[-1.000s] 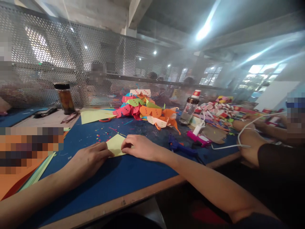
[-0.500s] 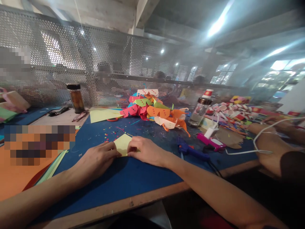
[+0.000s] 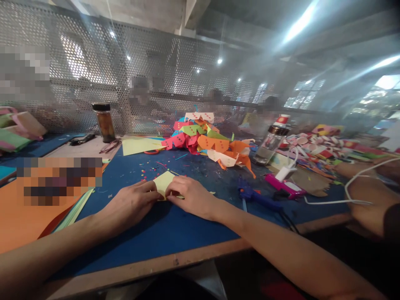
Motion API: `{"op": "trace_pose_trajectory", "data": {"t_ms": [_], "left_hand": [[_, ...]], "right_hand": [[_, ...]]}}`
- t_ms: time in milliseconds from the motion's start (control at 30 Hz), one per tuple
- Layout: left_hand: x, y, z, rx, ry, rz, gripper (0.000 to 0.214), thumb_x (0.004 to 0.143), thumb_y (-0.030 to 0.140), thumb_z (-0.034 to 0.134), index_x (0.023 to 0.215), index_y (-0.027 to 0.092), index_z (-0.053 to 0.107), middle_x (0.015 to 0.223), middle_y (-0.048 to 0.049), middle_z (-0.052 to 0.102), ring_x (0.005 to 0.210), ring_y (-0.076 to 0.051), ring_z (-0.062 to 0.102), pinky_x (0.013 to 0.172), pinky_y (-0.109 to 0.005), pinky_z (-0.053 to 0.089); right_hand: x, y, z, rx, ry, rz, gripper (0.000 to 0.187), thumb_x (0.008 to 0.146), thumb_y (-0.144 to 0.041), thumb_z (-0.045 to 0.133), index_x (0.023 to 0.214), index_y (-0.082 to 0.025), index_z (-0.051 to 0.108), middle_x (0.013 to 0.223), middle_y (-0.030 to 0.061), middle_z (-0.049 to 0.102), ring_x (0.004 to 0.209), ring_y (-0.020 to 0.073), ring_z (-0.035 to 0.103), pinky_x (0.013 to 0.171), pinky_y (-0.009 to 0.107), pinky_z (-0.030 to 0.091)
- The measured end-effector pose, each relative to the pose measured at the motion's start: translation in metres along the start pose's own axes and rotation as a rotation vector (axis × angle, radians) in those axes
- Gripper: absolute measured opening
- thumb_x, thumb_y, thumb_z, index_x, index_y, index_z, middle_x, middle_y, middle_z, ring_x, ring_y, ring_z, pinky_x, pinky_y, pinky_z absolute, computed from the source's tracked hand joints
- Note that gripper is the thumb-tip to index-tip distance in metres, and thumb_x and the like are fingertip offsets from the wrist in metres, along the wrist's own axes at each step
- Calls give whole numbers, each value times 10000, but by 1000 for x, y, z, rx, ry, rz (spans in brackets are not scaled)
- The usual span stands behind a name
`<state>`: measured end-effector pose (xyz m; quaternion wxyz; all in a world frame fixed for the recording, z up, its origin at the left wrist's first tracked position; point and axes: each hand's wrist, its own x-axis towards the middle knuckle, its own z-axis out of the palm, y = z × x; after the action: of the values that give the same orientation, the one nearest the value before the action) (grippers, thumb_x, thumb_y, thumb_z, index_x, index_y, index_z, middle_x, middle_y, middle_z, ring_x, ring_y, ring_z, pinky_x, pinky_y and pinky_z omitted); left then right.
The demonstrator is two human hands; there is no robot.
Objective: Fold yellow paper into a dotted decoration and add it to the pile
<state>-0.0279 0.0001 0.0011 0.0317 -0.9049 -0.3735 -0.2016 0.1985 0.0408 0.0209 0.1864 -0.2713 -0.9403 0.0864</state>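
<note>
A pale yellow sheet of paper (image 3: pixel 164 180), its far end coming to a point, lies on the blue table top between my hands. My left hand (image 3: pixel 135 203) grips its near left edge with fingers bent against the thumb. From the other side my right hand (image 3: pixel 191 195) pinches the near right edge, the fingertips of both hands almost meeting. Part of the paper is hidden under my right fingers. Beyond it stands a heap of folded paper shapes (image 3: pixel 213 144) in red, orange, green and white, marked with dots.
A blue glue gun (image 3: pixel 258 197) lies right of my right hand, near a magenta power strip (image 3: pixel 285 186) with a white cable. A clear bottle (image 3: pixel 269 146) and a dark-lidded jar (image 3: pixel 104 123) stand farther back. Orange sheets (image 3: pixel 18 216) lie left. A co-worker's arm (image 3: pixel 364 200) rests at right.
The camera view has shifted slightly, so the scene sits a little farther right. My fingertips have drawn closer together along the paper's near edge.
</note>
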Motion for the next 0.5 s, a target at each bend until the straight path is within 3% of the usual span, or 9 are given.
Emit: {"op": "trace_pose_trajectory", "data": {"t_ms": [233,500], "left_hand": [[1,0,1,19,-12,19,392,943,80,427,1192,278,656,962,-48,629,825,-203,653,730,-352,557],[0,0,0,64,10,49,345,938,82,434,1117,238,684,924,-54,632,841,-215,641,744,-362,557]], "right_hand": [[8,-2,3,40,2,144,72,810,-119,618,817,-186,642,838,4,666,782,141,587,729,265,414],[13,-5,2,38,-75,251,40,779,-160,586,796,-192,603,828,9,674,728,135,592,633,245,378]]}}
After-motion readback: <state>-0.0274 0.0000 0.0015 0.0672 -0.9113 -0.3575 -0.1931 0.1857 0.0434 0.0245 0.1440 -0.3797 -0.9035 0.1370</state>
